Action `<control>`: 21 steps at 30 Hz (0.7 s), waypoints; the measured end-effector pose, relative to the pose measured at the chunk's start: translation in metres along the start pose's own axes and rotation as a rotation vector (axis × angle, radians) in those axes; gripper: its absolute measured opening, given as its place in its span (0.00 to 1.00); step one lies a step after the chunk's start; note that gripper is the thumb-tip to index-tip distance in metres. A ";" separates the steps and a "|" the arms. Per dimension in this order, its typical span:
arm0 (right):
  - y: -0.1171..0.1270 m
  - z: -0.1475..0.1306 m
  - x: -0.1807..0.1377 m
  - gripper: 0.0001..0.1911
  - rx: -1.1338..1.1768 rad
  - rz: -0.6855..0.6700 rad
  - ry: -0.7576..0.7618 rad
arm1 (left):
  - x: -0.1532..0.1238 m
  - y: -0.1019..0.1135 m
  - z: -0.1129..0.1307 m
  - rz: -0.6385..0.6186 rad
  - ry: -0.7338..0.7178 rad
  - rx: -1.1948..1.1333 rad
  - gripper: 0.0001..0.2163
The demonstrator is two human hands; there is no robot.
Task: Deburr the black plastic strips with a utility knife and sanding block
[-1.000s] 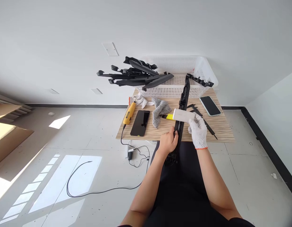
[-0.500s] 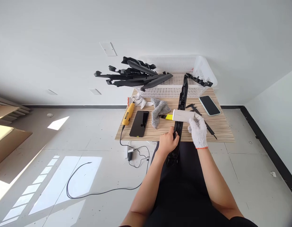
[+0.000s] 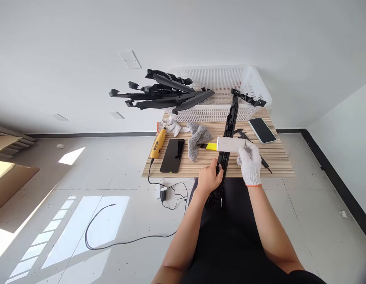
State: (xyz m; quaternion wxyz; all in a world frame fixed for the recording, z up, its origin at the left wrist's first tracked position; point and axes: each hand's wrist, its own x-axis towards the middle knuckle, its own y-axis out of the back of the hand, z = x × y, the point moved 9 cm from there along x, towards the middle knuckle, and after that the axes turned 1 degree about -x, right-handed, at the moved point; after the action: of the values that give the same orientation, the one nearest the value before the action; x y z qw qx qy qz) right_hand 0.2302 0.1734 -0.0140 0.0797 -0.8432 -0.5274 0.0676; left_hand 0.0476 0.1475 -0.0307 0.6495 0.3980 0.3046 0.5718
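A long black plastic part (image 3: 229, 130) lies lengthwise across the small wooden table (image 3: 277, 163), its far end on the white basket (image 3: 254, 85) and its near end over my lap. My bare left hand (image 3: 210, 179) is closed around the part near the table's front edge. My right hand (image 3: 249, 165), in a white knit glove, grips a white-and-yellow tool (image 3: 227, 144) laid crosswise over the part.
Several black parts (image 3: 162, 94) stick out of the basket to the left. On the table lie a yellow rotary tool (image 3: 158, 143) with a cord, a black phone (image 3: 171, 155), a grey cloth (image 3: 197, 138), a white glove (image 3: 172, 124), a second phone (image 3: 262, 130) and thin black strips (image 3: 244, 136).
The view has shifted slightly left. Both hands keep their grips, and the tool stays across the black part at almost the same spot.
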 end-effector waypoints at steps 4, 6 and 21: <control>0.008 0.000 -0.001 0.20 0.018 0.086 0.007 | 0.001 0.002 0.001 0.002 0.006 0.011 0.09; 0.000 0.000 0.000 0.20 -0.013 0.001 0.008 | 0.002 0.003 0.001 0.003 0.011 0.001 0.09; 0.008 0.001 0.003 0.22 0.046 0.103 0.015 | 0.003 0.004 -0.001 0.002 0.023 -0.042 0.08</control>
State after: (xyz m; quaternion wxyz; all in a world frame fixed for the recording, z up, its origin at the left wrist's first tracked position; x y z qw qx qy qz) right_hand 0.2383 0.1728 -0.0171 0.0995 -0.8675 -0.4812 0.0771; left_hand 0.0457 0.1511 -0.0277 0.6537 0.3779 0.2995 0.5832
